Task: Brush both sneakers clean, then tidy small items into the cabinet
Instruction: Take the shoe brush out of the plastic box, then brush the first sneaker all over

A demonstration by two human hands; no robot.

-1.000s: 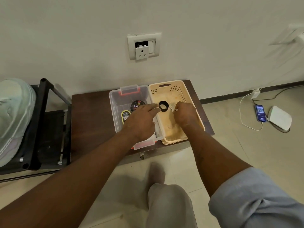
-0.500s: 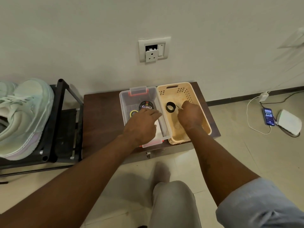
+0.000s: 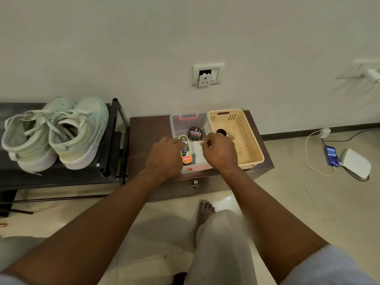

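Left hand (image 3: 164, 156): fingers curled down over the left wall of the clear box (image 3: 186, 120), tips at the bottle (image 3: 186, 154) lying inside. I can't tell whether they grip it or only touch it.

Right hand (image 3: 220, 154): fingers curled in, thumb against forefinger, over the line where box meets basket (image 3: 244, 140). I can't make out whether anything is pinched there.

In the box: bottle along the left side, black tin (image 3: 195, 133) behind it, white cloth (image 3: 197, 156) right of the bottle and partly under the right hand. In the basket: a black ring (image 3: 221, 132) by the left wall, just beyond the right knuckles.

Box and basket sit side by side, touching, on the brown cabinet (image 3: 148, 138), toward its right end. The cabinet stands against the wall and has a knob (image 3: 195, 183) on its front.

Both sneakers (image 3: 55, 132) stand upright, side by side, laces loose, on the black rack (image 3: 112, 140) just left of the cabinet.

Room: pale wall, with a socket (image 3: 207, 74) above the box. Tiled floor (image 3: 287, 202). Well to the right a phone (image 3: 331, 155) lies on it with its screen lit, on a white cable, beside a white device (image 3: 356, 163).

Pose: I see both bare forearms reaching forward from the lower edge, backs of hands up, hands near each other but apart. A bare foot (image 3: 205, 208) rests on the floor in front of the cabinet.
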